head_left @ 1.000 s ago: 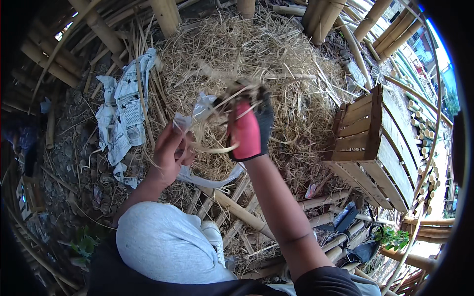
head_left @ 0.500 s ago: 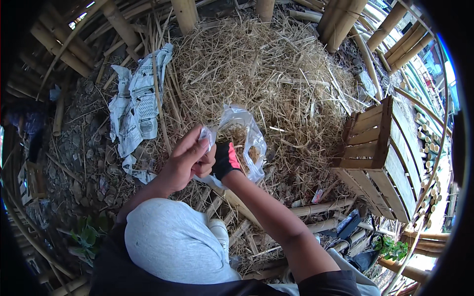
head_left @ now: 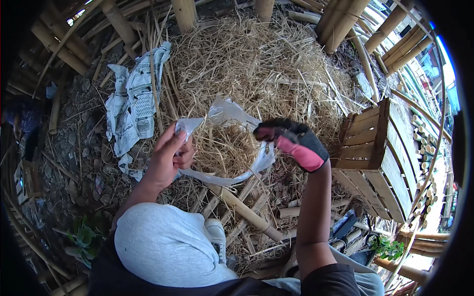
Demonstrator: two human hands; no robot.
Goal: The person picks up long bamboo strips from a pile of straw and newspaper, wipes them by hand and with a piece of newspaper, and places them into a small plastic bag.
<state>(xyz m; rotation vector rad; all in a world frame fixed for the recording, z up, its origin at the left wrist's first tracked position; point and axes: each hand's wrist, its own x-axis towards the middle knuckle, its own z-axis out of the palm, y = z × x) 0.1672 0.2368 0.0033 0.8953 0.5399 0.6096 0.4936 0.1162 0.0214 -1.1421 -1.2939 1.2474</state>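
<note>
A clear plastic bag [head_left: 227, 109] is spread wide between my hands, its mouth stretched into a loop. Straw shows within that loop; whether it lies inside the bag or beneath it I cannot tell. My left hand [head_left: 170, 154], bare, is closed in a pinch on the bag's left edge. On my right hand [head_left: 296, 144] is a black and pink glove. Its fingers are curled around the bag's right rim, with the fingertips partly hidden in shadow. Dry straw [head_left: 266, 64] covers the ground under and beyond the bag.
Crumpled newspaper [head_left: 140, 98] lies on the left. At right stands a slatted wooden crate [head_left: 390, 163], with cut bamboo poles [head_left: 425, 167] stacked past it. Upright bamboo posts [head_left: 184, 15] line the far side. A bamboo pole [head_left: 244, 209] lies near my shoe [head_left: 216, 234].
My right hand has come out from the bag's mouth and moved right to its rim. The opening is stretched wider, and my left hand has shifted slightly left, still pinching the bag.
</note>
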